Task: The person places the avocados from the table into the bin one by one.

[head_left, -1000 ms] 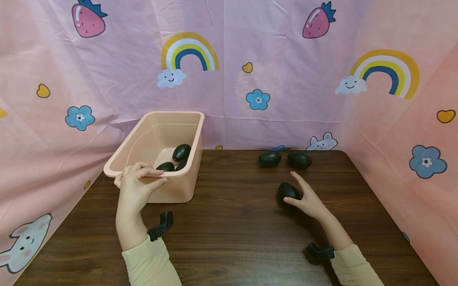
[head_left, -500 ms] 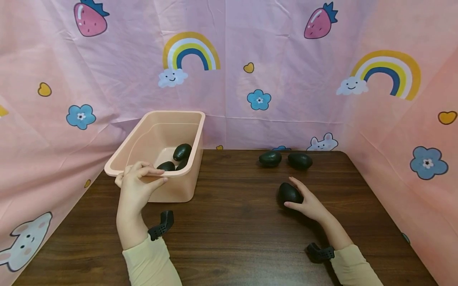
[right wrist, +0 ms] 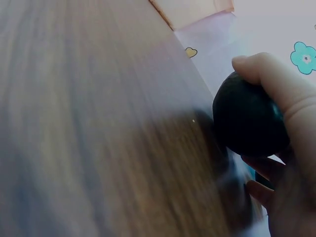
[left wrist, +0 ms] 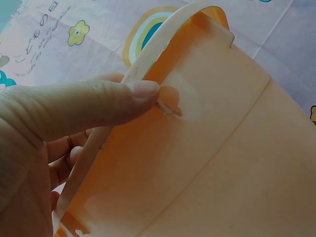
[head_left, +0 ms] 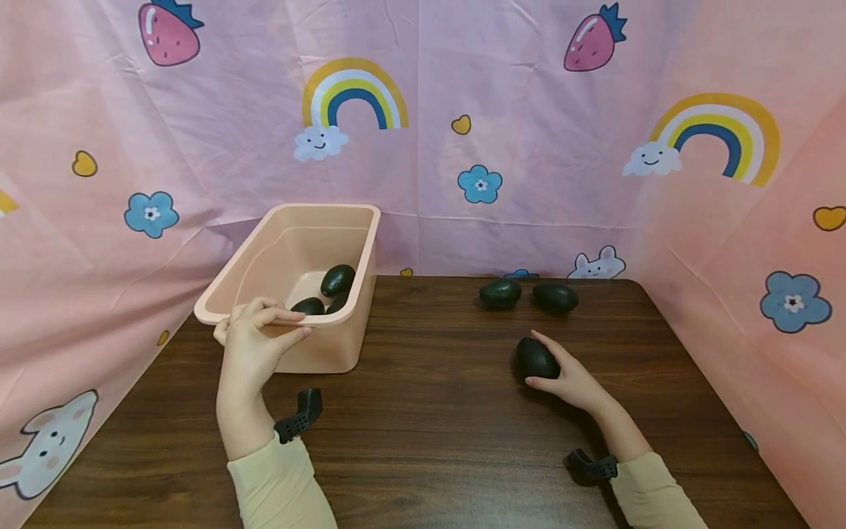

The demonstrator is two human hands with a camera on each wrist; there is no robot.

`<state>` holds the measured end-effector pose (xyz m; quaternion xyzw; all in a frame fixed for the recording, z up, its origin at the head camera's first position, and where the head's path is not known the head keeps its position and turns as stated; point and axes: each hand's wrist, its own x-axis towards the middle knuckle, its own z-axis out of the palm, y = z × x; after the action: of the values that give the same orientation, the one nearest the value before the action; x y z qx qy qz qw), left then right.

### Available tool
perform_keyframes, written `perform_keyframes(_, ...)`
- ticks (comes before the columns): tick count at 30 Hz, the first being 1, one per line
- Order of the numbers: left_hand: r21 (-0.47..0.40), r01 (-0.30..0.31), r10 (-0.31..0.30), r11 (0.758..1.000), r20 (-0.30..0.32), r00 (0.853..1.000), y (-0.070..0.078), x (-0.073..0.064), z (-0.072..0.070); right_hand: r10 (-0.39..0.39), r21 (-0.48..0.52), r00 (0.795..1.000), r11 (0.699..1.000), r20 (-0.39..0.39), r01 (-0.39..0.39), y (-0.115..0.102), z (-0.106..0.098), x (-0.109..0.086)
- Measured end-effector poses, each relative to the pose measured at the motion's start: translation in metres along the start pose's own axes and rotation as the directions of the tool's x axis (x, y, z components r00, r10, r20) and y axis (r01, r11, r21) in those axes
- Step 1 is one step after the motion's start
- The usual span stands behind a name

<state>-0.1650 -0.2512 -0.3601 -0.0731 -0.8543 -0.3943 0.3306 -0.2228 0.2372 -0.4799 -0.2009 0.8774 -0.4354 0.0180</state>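
Note:
At the right of the head view, my right hand point(head_left: 573, 378) grips a dark green avocado point(head_left: 535, 358), thumb on the near side and fingers on the far side. The right wrist view shows the same avocado point(right wrist: 249, 116) between thumb and fingers, close over the wooden table. My left hand point(head_left: 254, 342) pinches the near rim of a peach plastic bin point(head_left: 366, 294), its thumb point(left wrist: 143, 90) on the outside of the wall. Inside the bin lie several avocados point(head_left: 338, 281), partly hidden by the rim. Two more avocados, one point(head_left: 500, 293) beside the other point(head_left: 555, 297), rest farther back.
The dark wooden table point(head_left: 436, 426) ends at a pink and lilac printed cloth point(head_left: 529, 213) that hangs behind and on both sides. The bin stands at the table's back left. Each wrist wears a black camera mount point(head_left: 300, 417).
My right hand's fingers have come down and closed around the avocado, which has barely moved. The left hand stays on the bin's rim; the whole head view has shifted very slightly.

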Motion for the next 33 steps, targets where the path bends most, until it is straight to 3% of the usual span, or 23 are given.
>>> perform_keyframes(13,-0.005,-0.001,0.001,1.0,-0.005,1.0,-0.0005,-0.0002,0.0007,-0.042,-0.059,0.997,0.998,-0.065,0.039,0.0019,0.0024,0.0027)
perform_keyframes(33,-0.002,-0.009,0.009,1.0,-0.017,1.0,-0.0015,-0.0017,0.0016,-0.039,-0.134,0.991,0.991,-0.131,0.021,0.0016,0.0048,0.0027)
